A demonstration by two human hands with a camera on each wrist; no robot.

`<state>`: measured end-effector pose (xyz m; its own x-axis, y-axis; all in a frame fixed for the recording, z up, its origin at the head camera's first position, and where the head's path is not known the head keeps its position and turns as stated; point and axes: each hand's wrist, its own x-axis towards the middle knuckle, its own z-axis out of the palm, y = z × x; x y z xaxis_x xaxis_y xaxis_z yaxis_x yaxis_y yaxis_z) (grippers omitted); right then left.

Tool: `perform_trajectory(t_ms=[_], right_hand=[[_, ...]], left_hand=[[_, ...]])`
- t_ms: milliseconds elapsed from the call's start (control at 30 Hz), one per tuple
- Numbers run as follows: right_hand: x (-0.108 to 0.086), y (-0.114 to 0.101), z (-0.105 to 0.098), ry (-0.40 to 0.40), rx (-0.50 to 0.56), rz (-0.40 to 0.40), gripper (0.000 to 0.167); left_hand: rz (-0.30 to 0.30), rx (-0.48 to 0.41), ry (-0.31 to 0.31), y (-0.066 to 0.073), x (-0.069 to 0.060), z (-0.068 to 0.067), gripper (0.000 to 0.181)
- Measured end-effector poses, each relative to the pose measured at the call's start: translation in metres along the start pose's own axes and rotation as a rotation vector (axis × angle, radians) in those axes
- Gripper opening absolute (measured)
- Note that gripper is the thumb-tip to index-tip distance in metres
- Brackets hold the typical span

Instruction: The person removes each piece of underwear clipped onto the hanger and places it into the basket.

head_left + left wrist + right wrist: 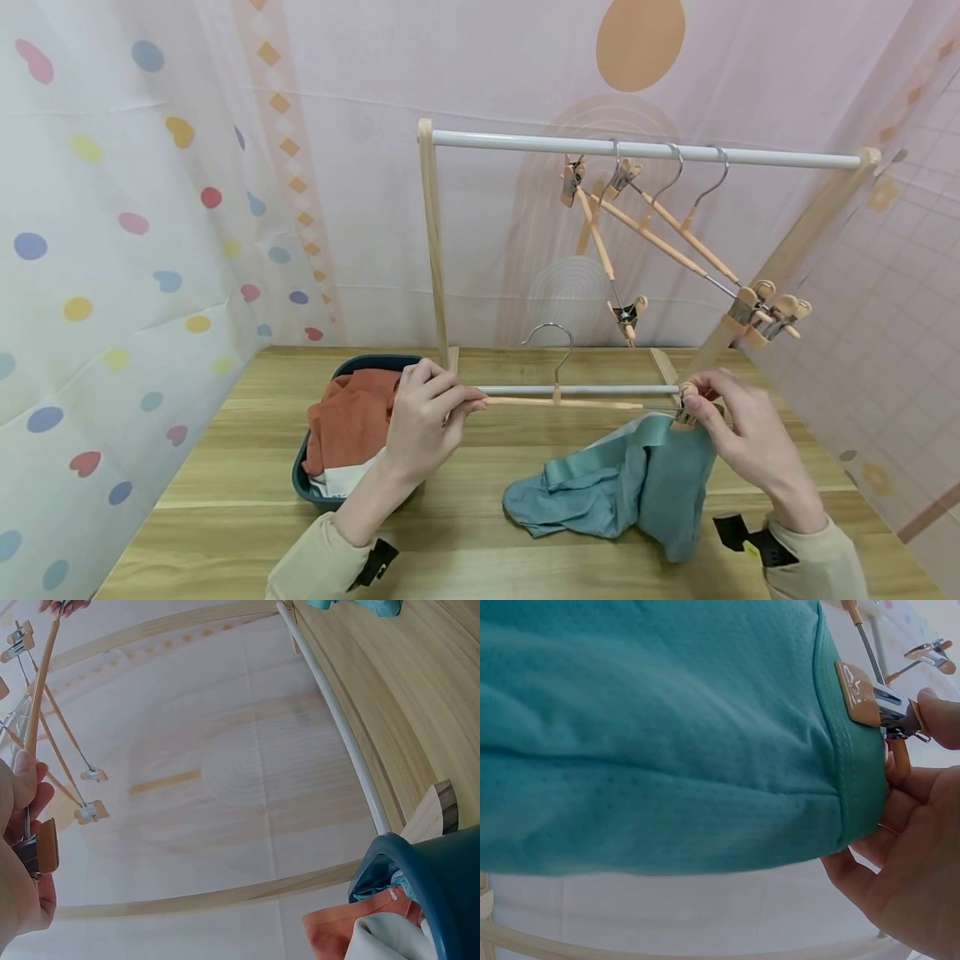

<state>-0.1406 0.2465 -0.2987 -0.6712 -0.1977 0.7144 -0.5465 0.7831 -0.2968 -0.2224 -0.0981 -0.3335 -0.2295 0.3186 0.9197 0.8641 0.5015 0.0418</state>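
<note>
A clip hanger [596,404] with a peach bar and a metal hook is held level above the table. My left hand [429,412] grips its left end; a clip [46,847] shows beside that palm in the left wrist view. At the other end my right hand [750,427] pinches the right clip [861,696] between thumb and fingers. That clip sits over the band of a teal garment [678,487], which hangs down and trails leftward onto the table. Right-hand fingers also touch the band's edge in the right wrist view.
A rack with a white top rail [517,142] carries several clip hangers [663,242], bunched toward its right. A dark blue basket [302,475] holds orange clothes [348,421] and white cloth at the left. Patterned curtains [150,275] surround the wooden table [232,517].
</note>
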Motion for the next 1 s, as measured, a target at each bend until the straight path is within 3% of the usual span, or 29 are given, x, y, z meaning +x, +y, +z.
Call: perform_trajectory(t_ms=[300,533,633,767,1000], right_hand=[[0.002,-0.005,0.002,0.068,0.018,-0.046,0.011],[0.001,-0.008,0.004,0.029,0.051,-0.055,0.006],[0.000,-0.011,0.008,0.057,-0.037,-0.093,0.026],[0.003,-0.022,0.017,0.149,-0.228,-0.220,0.052],[0.004,-0.046,0.037,0.262,-0.423,-0.417,0.038]], left_hand=[[0.006,-0.016,0.012,-0.002,0.000,-0.001,0.036],[-0.014,-0.018,0.004,-0.006,-0.002,-0.004,0.037],[-0.024,-0.009,-0.005,-0.008,-0.002,-0.004,0.038],[-0.021,-0.013,-0.018,-0.009,-0.002,-0.002,0.037],[-0.017,-0.105,-0.019,-0.012,-0.001,0.003,0.033]])
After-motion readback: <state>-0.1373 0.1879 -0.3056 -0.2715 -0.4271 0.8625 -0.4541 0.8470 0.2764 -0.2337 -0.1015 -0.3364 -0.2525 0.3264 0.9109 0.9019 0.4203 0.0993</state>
